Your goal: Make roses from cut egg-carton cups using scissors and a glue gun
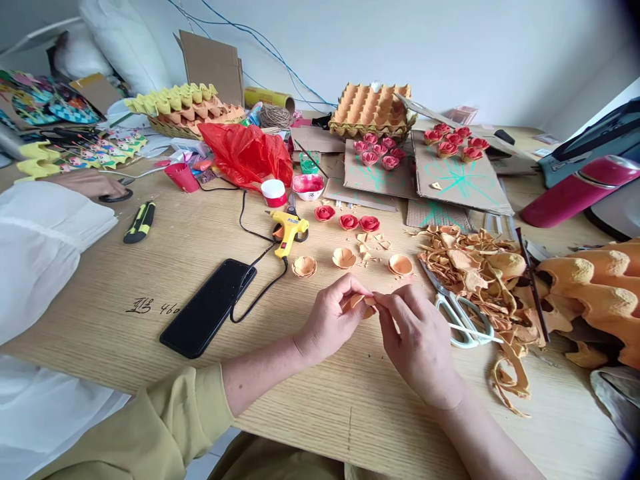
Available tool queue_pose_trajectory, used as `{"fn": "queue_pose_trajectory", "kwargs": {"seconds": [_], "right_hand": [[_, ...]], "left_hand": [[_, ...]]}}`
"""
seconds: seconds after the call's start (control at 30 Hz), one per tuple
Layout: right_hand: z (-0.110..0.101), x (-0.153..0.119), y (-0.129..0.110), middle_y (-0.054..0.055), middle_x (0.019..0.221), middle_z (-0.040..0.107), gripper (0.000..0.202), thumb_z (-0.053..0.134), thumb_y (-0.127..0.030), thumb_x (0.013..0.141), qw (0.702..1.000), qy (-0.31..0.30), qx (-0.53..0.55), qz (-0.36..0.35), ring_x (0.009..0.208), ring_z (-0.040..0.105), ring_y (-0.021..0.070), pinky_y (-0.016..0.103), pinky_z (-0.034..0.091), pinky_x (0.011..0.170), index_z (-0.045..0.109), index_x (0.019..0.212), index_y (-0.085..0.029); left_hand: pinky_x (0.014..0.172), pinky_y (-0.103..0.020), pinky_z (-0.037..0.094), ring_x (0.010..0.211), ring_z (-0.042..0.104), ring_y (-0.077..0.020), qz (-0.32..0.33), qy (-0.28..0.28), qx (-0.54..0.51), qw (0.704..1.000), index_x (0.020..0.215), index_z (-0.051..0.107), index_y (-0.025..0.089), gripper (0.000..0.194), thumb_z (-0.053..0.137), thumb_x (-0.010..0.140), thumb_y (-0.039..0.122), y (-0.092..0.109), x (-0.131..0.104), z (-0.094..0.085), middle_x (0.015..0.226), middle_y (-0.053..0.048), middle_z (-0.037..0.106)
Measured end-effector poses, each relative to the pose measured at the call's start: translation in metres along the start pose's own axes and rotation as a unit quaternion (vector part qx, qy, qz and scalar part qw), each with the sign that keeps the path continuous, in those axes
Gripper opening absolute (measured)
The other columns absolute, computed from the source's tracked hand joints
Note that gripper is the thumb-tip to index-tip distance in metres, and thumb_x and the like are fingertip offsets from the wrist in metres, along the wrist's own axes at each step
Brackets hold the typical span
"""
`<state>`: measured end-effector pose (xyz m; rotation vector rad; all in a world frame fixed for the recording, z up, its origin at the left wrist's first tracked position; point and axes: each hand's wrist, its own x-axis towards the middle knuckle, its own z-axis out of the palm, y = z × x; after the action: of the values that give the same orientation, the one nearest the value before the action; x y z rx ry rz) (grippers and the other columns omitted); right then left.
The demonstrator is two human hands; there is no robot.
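Between the fingertips of my left hand (336, 315) and my right hand (417, 337) is a small orange egg-carton cup (369, 311) with cut, petal-like edges. Both hands pinch it just above the table, and fingers hide part of it. Beyond them sit two petal-cut cups, one orange cup (305, 267) and another petal cup (345, 258). A plain round cup (401, 265) lies to their right, with torn carton bits (373, 245) behind. White-handled scissors (463, 320) rest right of my right hand.
A yellow glue gun (289, 231) with a black cord and a black phone (207, 307) lie to the left. Red-painted carton roses (349, 221) stand farther back, more on cardboard (457, 180). Carton scraps (470, 260), egg trays (595, 280) and a red flask (580, 190) fill the right side.
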<state>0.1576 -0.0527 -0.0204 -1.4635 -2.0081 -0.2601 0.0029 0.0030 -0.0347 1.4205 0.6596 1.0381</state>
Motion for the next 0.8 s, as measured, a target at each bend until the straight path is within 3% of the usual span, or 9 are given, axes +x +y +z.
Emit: {"fn": "queue_pose_trajectory", "kwargs": {"seconds": [0.27, 0.8], "right_hand": [[0.0016, 0.0004, 0.0006, 0.006, 0.088, 0.062, 0.015, 0.052, -0.019, 0.101, 0.999, 0.004, 0.032, 0.014, 0.075, 0.059, 0.0172, 0.029, 0.044, 0.065, 0.065, 0.109, -0.017], [0.0032, 0.0014, -0.0009, 0.005, 0.083, 0.06, 0.015, 0.051, -0.016, 0.1, 1.0, 0.009, 0.02, 0.016, 0.07, 0.056, 0.0168, 0.029, 0.042, 0.062, 0.066, 0.101, -0.016]], "left_hand": [[0.072, -0.021, 0.053, 0.076, 0.064, -0.0116, 0.006, 0.022, 0.008, 1.0, 0.09, 0.06, 0.015, 0.016, 0.067, 0.092, 0.029, -0.0015, 0.0008, -0.0011, 0.083, -0.002, 0.065], [0.072, -0.021, 0.051, 0.077, 0.061, -0.0105, -0.004, 0.005, -0.01, 1.0, 0.089, 0.06, 0.015, 0.018, 0.069, 0.092, 0.031, -0.0063, 0.0034, -0.0012, 0.084, -0.001, 0.063]]}}
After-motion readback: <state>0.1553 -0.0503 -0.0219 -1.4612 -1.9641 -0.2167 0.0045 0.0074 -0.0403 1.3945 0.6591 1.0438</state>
